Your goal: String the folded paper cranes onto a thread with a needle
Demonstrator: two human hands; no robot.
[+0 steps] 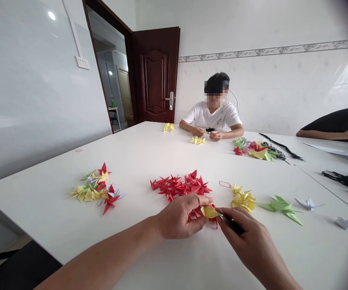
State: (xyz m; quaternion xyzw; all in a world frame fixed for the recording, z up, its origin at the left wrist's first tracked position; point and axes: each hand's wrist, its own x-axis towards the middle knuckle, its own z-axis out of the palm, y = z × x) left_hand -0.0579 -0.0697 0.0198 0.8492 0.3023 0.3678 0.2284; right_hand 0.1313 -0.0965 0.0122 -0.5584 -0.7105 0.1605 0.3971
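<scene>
I have the yellow folded paper [209,212] pinched between the thumb and fingers of my left hand [180,219], at the near edge of the red paper cranes [177,186] heaped on the white table [131,249]. On my feed, the fingers of my right hand [251,233] are wrapped round a slim dark tool [233,224], its metal tip at the paper's right side; I cannot tell its exact type. Rightward lie yellow paper cranes [244,201], then a green paper crane [280,208]; a mixed-colour cluster [90,194] sits well apart to the left. Across from me, a person in a white T-shirt [212,114] leans on the table
</scene>
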